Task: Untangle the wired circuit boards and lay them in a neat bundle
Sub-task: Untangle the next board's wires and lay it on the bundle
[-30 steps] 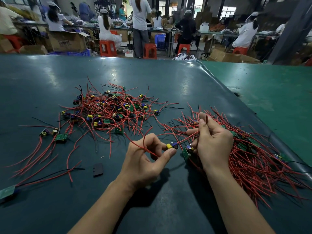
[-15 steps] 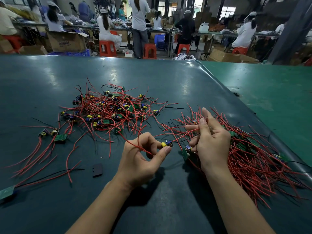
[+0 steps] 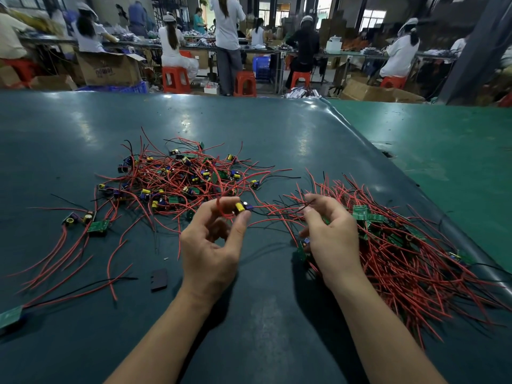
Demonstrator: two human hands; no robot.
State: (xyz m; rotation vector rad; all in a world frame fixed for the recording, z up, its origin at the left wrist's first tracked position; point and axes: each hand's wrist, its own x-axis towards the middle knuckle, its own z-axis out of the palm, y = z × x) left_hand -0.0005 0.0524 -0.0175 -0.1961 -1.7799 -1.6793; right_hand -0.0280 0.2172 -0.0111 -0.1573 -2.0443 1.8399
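Now board (image 3: 243,207) pinched between left hand (image 3: 213,245) thumb, fingertips.

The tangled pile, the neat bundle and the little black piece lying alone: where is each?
tangled pile (image 3: 177,178), head view, its middle.
neat bundle (image 3: 401,245), head view, red wires.
black piece (image 3: 159,279), head view, its flat top.

Two hands in shot, left hand (image 3: 210,245) and right hand (image 3: 332,239). Two piles of wired boards: a loose tangle (image 3: 180,178) and a tidier bundle (image 3: 401,245). One small black plate (image 3: 159,279), four red stools (image 3: 176,79) I can count. Boards themselves: too many to count.
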